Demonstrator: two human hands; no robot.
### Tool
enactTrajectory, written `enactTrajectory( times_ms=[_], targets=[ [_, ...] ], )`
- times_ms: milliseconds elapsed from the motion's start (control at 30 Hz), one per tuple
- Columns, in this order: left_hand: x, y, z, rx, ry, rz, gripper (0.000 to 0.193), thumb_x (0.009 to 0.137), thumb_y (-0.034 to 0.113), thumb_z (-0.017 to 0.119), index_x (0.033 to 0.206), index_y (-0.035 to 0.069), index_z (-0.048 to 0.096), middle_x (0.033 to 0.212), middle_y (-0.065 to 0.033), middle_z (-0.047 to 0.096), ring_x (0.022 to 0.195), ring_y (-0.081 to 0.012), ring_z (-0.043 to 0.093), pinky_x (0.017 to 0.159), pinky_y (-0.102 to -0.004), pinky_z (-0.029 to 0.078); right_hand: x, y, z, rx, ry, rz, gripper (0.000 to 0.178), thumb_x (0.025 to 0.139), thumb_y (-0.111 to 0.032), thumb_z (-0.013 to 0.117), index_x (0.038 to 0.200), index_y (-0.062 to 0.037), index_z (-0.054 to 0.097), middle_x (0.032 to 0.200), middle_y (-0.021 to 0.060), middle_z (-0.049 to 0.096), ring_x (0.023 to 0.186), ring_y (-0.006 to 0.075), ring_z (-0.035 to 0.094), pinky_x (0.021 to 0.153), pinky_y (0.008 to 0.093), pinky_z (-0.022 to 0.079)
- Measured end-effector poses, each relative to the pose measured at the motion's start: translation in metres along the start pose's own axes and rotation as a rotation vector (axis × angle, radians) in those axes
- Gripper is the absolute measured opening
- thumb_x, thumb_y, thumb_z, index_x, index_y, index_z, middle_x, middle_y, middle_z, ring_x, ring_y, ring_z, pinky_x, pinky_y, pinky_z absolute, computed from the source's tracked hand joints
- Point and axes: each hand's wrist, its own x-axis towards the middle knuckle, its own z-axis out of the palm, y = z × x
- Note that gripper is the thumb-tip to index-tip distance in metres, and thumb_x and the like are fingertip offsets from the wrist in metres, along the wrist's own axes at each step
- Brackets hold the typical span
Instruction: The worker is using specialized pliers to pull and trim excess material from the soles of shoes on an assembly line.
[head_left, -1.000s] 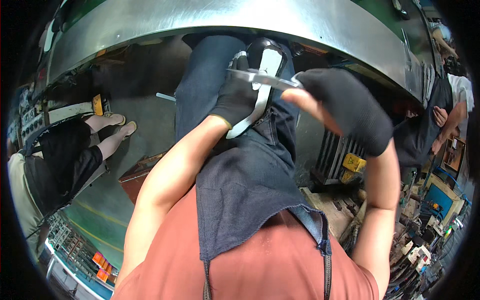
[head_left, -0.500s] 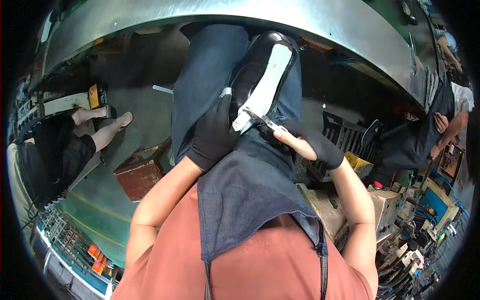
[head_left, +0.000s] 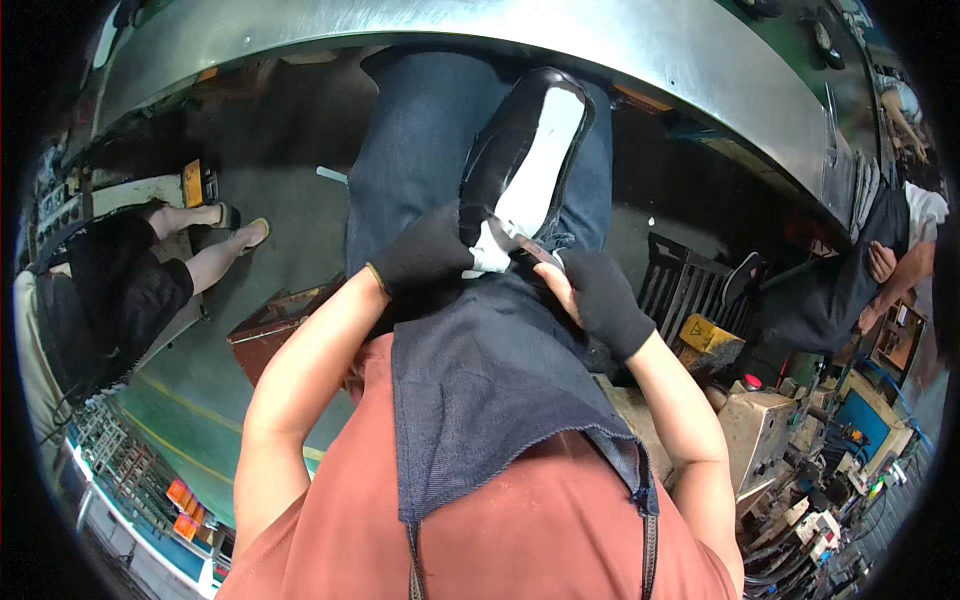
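Note:
A black shoe (head_left: 495, 150) lies sole up across my lap, its toe pointing away from me and its heel end near me. A white strip (head_left: 548, 145) runs along its underside, loose and crumpled at the heel. My left hand (head_left: 425, 255), in a black glove with white-wrapped fingertips, is closed on the heel's left side. In my gloved right hand (head_left: 605, 300), bare thumb showing, is a slim metal hand tool (head_left: 537, 252). Its tip meets the heel by the white material; its exact kind is unclear. A dark denim apron (head_left: 500, 390) covers my front.
A metal-edged bench (head_left: 450, 22) crosses ahead of my knees. A brown wooden box (head_left: 275, 335) stands at left. Beyond it sits a person in black shorts (head_left: 105, 265); another person's hands (head_left: 880, 265) show at right. A machine with a red button (head_left: 755, 410) is at lower right.
My left hand has shifted from the shoe's side back around the heel. The right hand has turned, bringing the tool lower and flatter against the heel. The shoe stays on my lap.

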Motion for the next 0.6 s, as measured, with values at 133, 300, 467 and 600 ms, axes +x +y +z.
enactTrajectory(
  times_ms=[133, 300, 467, 600],
  targets=[
    [0.001, -0.006, 0.007, -0.203, -0.011, 0.167, 0.052, 0.081, 0.037, 0.079, 0.115, 0.0, 0.064, 0.103, -0.0079, 0.069, 0.093, -0.0176, 0.063, 0.085, -0.0305, 0.05, -0.004, 0.009, 0.006, 0.064, 0.005, 0.018, 0.042, 0.097, -0.04, 0.059, 0.083, -0.0003, 0.064, 0.077, 0.0218, 0.063, 0.067, 0.0404, 0.061, 0.062, 0.0454, 0.045],
    [0.025, 0.034, 0.026, -1.103, 0.008, -0.192, 0.046, 0.097, 0.032, 0.062, 0.124, -0.005, 0.059, 0.114, -0.0142, 0.068, 0.103, -0.0188, 0.064, 0.09, -0.0293, 0.048, -0.006, 0.007, -0.008, 0.031, -0.06, 0.039, 0.038, 0.099, -0.035, 0.058, 0.089, 0.0006, 0.063, 0.078, 0.0214, 0.062, 0.067, 0.0356, 0.059, 0.063, 0.0406, 0.045],
    [0.04, 0.002, 0.038, -0.429, 0.292, -0.009, 0.067, 0.084, 0.031, 0.075, 0.127, -0.013, 0.05, 0.122, -0.0237, 0.063, 0.111, -0.0255, 0.062, 0.093, -0.0333, 0.049, -0.009, 0.011, -0.076, 0.154, -0.34, 0.082, 0.038, 0.099, -0.034, 0.059, 0.088, 0.0006, 0.067, 0.07, 0.0165, 0.061, 0.061, 0.0236, 0.054, 0.061, 0.0376, 0.044],
    [0.046, -0.017, 0.034, -0.187, 0.289, -0.062, 0.075, 0.075, 0.03, 0.08, 0.124, -0.017, 0.048, 0.118, -0.0292, 0.062, 0.11, -0.0282, 0.062, 0.093, -0.0355, 0.049, 0.014, -0.053, -0.126, -0.133, -0.349, 0.082, 0.035, 0.097, -0.033, 0.063, 0.087, 0.0008, 0.065, 0.071, 0.018, 0.058, 0.061, 0.0307, 0.052, 0.059, 0.0386, 0.042]
  ],
)
